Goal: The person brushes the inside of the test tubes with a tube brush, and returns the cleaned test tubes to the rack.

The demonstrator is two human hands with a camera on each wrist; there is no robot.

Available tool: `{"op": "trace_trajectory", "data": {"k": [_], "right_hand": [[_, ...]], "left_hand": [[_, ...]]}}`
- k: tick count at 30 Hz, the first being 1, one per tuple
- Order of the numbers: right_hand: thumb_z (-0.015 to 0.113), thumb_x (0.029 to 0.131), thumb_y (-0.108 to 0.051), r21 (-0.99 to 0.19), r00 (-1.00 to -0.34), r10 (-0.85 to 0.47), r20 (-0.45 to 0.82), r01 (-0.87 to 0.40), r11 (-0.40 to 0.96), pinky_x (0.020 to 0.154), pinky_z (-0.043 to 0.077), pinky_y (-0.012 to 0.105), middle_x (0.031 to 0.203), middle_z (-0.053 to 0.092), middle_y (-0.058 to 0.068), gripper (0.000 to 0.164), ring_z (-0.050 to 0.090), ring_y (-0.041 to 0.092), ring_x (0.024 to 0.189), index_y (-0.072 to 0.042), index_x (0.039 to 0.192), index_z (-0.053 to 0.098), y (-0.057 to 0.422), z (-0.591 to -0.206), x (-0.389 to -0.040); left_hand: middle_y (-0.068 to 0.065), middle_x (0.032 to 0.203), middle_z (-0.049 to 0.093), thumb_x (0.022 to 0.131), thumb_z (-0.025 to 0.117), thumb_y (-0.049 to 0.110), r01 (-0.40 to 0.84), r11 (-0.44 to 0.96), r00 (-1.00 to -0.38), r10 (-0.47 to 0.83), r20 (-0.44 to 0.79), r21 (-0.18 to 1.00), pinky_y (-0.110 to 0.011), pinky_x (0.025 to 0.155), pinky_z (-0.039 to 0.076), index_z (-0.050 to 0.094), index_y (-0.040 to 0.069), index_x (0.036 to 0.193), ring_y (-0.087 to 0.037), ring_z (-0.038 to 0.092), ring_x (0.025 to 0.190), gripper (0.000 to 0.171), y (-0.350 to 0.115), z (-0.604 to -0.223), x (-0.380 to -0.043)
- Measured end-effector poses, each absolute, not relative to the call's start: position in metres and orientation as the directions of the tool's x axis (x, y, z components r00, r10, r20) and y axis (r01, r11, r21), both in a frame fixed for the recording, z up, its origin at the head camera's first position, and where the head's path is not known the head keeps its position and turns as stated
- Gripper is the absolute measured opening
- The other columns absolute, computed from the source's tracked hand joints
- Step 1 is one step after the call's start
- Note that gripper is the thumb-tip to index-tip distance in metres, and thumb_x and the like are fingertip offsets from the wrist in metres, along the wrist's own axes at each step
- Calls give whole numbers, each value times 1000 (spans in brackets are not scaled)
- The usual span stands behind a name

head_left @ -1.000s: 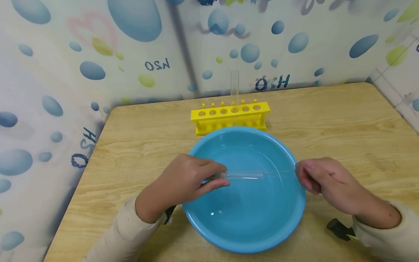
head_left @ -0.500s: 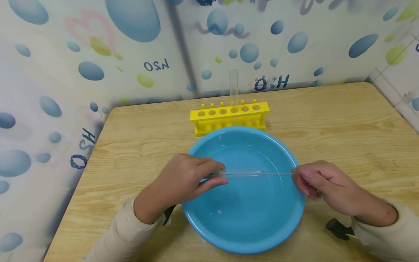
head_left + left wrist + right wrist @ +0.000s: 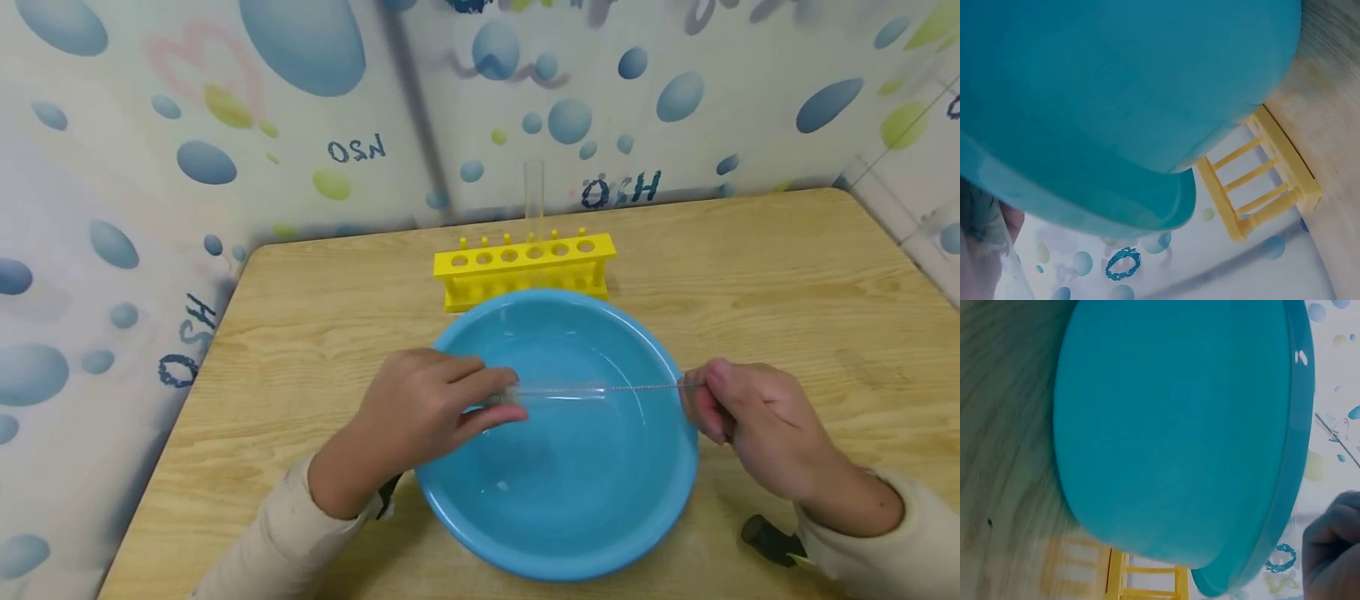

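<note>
My left hand [image 3: 427,408] grips a clear glass test tube [image 3: 588,396] lying level above the blue basin [image 3: 555,562]. Whitish bristles show at its fingertips, seemingly inside the tube. From the tube's mouth a thin twisted wire, the handle of a test tube brush [image 3: 645,387], runs to the right. My right hand [image 3: 768,429] pinches the wire's far end over the basin's right rim. In the right wrist view, part of the right hand [image 3: 1335,547] appears with curled fingers, and the brush wire [image 3: 1338,440] stretches above it. My left palm covers the tube's closed end.
Behind the basin stands a yellow test tube rack [image 3: 525,267], close to its rim. One clear test tube [image 3: 534,200] stands upright in the rack. The wooden table [image 3: 787,283] meets a bubble-patterned wall [image 3: 420,83] at the back.
My right hand shifts slightly left, then back right and up, drawing the wire along. Its thumb now sits higher on the wire. My left hand stays nearly still with the test tube.
</note>
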State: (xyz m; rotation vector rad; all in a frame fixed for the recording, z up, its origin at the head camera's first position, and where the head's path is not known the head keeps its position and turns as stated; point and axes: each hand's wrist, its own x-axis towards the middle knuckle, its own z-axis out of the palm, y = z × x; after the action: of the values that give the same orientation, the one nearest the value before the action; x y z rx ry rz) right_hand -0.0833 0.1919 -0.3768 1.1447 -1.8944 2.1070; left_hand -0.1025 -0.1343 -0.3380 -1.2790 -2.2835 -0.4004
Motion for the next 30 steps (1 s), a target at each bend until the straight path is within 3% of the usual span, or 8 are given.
{"op": "trace_trajectory", "data": {"k": [4,7,11,14,18,25,30], "right_hand": [[11,102,14,-851,-766,-372,524,-455,-262,45,27,26,58,39,4,51,37,14,51,-2,65,42,190,-375,-81],[10,102,14,-836,-754,-366,546,-462,-295,45,27,25,59,39,4,51,37,14,52,0,66,41,189,-376,-81],[12,102,14,-758,-671,-354,651,-559,-335,47,27,22,59,39,4,47,37,12,53,1,65,40,186,-375,-82],[15,101,14,-687,-595,-343,727,-628,-367,48,27,19,60,38,5,45,37,10,54,3,65,38,183,-372,-83],[14,100,15,-659,-565,-339,752,-639,-397,49,26,19,61,37,5,43,36,10,54,4,65,37,180,-368,-84],[11,100,16,-721,-665,-291,688,-576,-385,48,23,23,58,34,4,47,34,11,52,2,62,34,184,-371,-84],[12,100,16,-739,-683,-292,669,-571,-358,47,25,23,57,35,5,47,36,11,51,1,62,34,187,-372,-85]], "left_hand": [[6,61,58,83,79,46,852,522,-400,700,591,-42,-15,45,38,76,16,98,-7,46,46,33,-135,-338,-103],[7,61,56,83,79,44,860,509,-389,700,599,-36,-14,44,35,75,17,98,-6,45,46,32,-136,-337,-104],[8,62,58,89,74,43,873,485,-430,711,557,55,-12,44,31,75,16,99,-3,44,47,29,-138,-336,-102],[10,70,65,98,61,46,867,471,-485,726,488,160,-11,48,35,73,15,100,-1,50,52,33,-140,-335,-100],[10,76,69,102,50,48,855,472,-517,736,438,217,-10,51,39,72,15,99,2,55,57,40,-140,-334,-100],[8,63,62,84,79,43,858,514,-427,690,584,20,-15,45,34,75,16,93,-6,47,48,28,-136,-335,-104],[7,64,64,80,83,42,853,523,-403,667,627,-8,-17,46,41,77,16,94,-7,53,51,30,-135,-338,-106]]}}
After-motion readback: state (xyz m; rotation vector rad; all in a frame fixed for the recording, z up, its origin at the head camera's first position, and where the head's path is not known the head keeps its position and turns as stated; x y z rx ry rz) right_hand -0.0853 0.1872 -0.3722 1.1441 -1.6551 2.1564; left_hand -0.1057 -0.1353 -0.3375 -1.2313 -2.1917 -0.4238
